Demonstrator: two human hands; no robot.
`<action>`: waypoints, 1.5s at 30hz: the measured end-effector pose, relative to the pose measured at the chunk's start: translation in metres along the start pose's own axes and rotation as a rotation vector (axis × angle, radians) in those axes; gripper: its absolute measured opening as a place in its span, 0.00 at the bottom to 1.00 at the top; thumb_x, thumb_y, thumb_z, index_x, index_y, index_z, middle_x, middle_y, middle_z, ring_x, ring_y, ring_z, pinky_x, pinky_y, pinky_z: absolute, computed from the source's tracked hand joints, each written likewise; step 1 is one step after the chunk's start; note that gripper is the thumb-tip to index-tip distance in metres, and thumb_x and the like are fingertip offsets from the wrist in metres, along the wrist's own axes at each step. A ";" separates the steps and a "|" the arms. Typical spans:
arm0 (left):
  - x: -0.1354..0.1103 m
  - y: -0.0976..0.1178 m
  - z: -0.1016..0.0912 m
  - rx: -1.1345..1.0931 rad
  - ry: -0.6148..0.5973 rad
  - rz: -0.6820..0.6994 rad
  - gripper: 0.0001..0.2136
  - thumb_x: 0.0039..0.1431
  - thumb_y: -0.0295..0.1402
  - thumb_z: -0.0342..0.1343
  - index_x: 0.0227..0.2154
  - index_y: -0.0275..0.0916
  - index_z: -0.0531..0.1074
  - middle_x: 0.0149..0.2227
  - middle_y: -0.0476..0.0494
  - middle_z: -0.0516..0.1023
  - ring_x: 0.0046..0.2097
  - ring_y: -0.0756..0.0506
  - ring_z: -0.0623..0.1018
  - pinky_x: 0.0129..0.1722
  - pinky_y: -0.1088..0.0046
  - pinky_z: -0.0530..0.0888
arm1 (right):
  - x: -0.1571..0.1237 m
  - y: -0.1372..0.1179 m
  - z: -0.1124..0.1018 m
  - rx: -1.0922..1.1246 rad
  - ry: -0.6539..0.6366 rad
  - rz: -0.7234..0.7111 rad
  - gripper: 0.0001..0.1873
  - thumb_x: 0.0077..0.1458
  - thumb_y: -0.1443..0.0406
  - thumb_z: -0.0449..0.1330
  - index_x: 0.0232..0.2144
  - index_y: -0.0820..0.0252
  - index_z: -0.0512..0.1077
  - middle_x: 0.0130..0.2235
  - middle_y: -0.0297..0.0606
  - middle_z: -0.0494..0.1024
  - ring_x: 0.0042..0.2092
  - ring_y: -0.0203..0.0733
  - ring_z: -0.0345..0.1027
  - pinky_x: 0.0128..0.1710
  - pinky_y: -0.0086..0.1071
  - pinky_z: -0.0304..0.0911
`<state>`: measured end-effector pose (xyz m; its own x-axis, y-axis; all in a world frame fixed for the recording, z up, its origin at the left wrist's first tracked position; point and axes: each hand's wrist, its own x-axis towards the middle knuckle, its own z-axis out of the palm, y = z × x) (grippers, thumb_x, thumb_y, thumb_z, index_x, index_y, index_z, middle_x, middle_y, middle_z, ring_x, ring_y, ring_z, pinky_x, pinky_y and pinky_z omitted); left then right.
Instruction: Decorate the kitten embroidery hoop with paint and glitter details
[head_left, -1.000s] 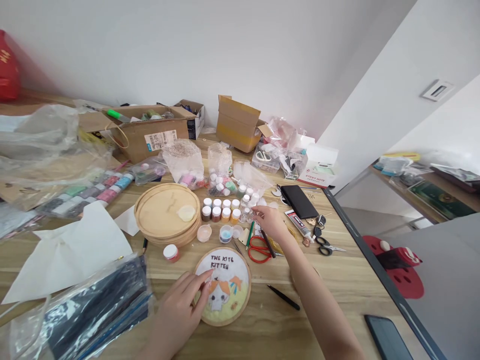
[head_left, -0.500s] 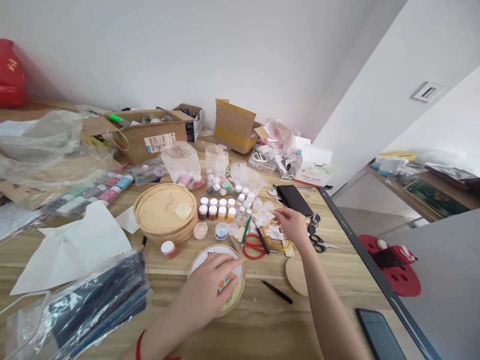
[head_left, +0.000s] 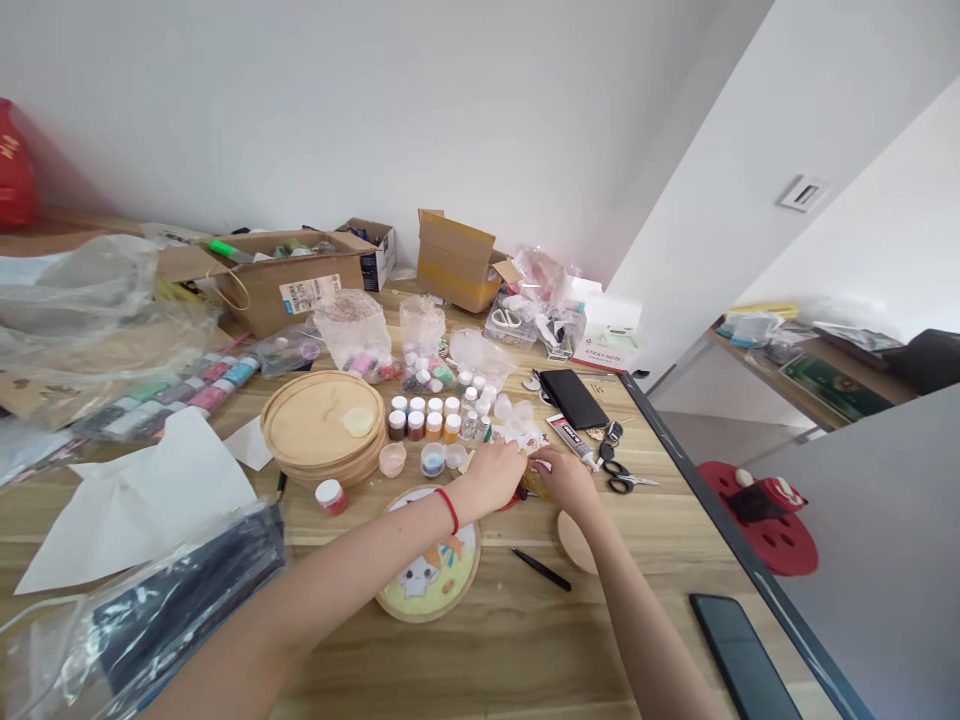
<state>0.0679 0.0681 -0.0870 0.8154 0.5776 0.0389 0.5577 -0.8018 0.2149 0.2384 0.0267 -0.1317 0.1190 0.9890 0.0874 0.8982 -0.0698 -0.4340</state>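
My left hand (head_left: 496,474) reaches across the table, over the round embroidery hoop (head_left: 431,575) with a kitten picture, its fingers curled down. My right hand (head_left: 566,476) sits right beside it, fingers also curled. The two hands meet over a heap of small things by the red scissors and a coil of gold wire (head_left: 534,486), both mostly hidden. What the fingers hold cannot be made out. A red band circles my left wrist.
Small paint bottles (head_left: 421,418) stand behind the hands, next to a stack of wooden rounds (head_left: 322,432). A glue tube (head_left: 574,440), black scissors (head_left: 626,481), a black pen (head_left: 541,570), a wooden disc (head_left: 576,540) and a phone (head_left: 739,650) lie to the right. Boxes and bags crowd the back.
My left hand left the hoop and moved up and right to the heap by the red scissors. My right hand shifted slightly left and down to meet it.
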 end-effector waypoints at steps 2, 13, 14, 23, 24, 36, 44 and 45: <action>0.003 -0.002 -0.002 0.023 -0.001 0.003 0.13 0.59 0.20 0.47 0.39 0.30 0.77 0.41 0.32 0.78 0.46 0.38 0.78 0.43 0.62 0.76 | 0.000 0.001 -0.009 -0.013 -0.014 -0.006 0.10 0.56 0.66 0.58 0.36 0.55 0.80 0.43 0.40 0.82 0.43 0.47 0.76 0.44 0.36 0.68; -0.007 0.023 -0.007 0.101 0.102 -0.018 0.12 0.55 0.16 0.49 0.35 0.30 0.77 0.36 0.38 0.80 0.42 0.40 0.80 0.39 0.67 0.76 | 0.082 -0.042 -0.014 -0.209 -0.016 -0.088 0.16 0.59 0.62 0.57 0.48 0.52 0.77 0.42 0.43 0.83 0.46 0.49 0.76 0.44 0.35 0.65; -0.011 0.024 -0.008 0.102 0.121 -0.018 0.13 0.55 0.16 0.48 0.35 0.31 0.77 0.36 0.39 0.80 0.42 0.41 0.80 0.39 0.68 0.76 | 0.087 -0.046 -0.009 -0.234 -0.033 -0.099 0.16 0.58 0.63 0.57 0.48 0.52 0.77 0.42 0.44 0.83 0.46 0.49 0.75 0.44 0.35 0.65; -0.014 0.015 0.001 0.032 0.143 -0.013 0.13 0.60 0.23 0.45 0.35 0.35 0.77 0.37 0.41 0.81 0.42 0.42 0.81 0.39 0.68 0.77 | 0.101 -0.052 0.007 -0.306 -0.090 -0.094 0.12 0.59 0.66 0.55 0.38 0.58 0.80 0.40 0.48 0.83 0.43 0.49 0.76 0.40 0.32 0.63; -0.010 0.013 0.003 0.019 0.127 -0.008 0.11 0.59 0.24 0.48 0.34 0.36 0.77 0.36 0.39 0.81 0.41 0.41 0.81 0.38 0.67 0.77 | 0.102 -0.050 0.005 -0.289 -0.077 -0.086 0.12 0.58 0.65 0.56 0.37 0.58 0.80 0.39 0.47 0.83 0.43 0.48 0.76 0.39 0.32 0.63; -0.004 0.004 0.004 -0.047 0.001 -0.005 0.12 0.61 0.30 0.48 0.38 0.34 0.77 0.40 0.33 0.80 0.44 0.36 0.79 0.40 0.60 0.76 | 0.124 0.009 -0.080 0.150 0.326 0.072 0.13 0.52 0.58 0.60 0.27 0.62 0.79 0.18 0.34 0.76 0.23 0.38 0.68 0.28 0.29 0.60; -0.004 0.000 0.002 -0.053 -0.022 -0.019 0.11 0.62 0.30 0.49 0.36 0.32 0.77 0.39 0.32 0.80 0.44 0.37 0.79 0.41 0.60 0.76 | 0.155 0.042 -0.154 0.362 0.630 0.186 0.17 0.49 0.54 0.61 0.27 0.64 0.74 0.16 0.30 0.69 0.15 0.31 0.54 0.16 0.27 0.50; -0.005 0.000 0.002 -0.054 -0.023 -0.018 0.11 0.62 0.30 0.49 0.36 0.32 0.77 0.39 0.32 0.80 0.44 0.37 0.80 0.41 0.60 0.76 | 0.157 0.044 -0.163 0.368 0.657 0.189 0.17 0.51 0.54 0.59 0.28 0.64 0.74 0.16 0.29 0.68 0.15 0.30 0.52 0.16 0.26 0.50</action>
<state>0.0643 0.0654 -0.0889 0.8089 0.5878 0.0126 0.5637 -0.7814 0.2678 0.3658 0.1582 0.0089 0.5859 0.6763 0.4465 0.6530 -0.0678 -0.7543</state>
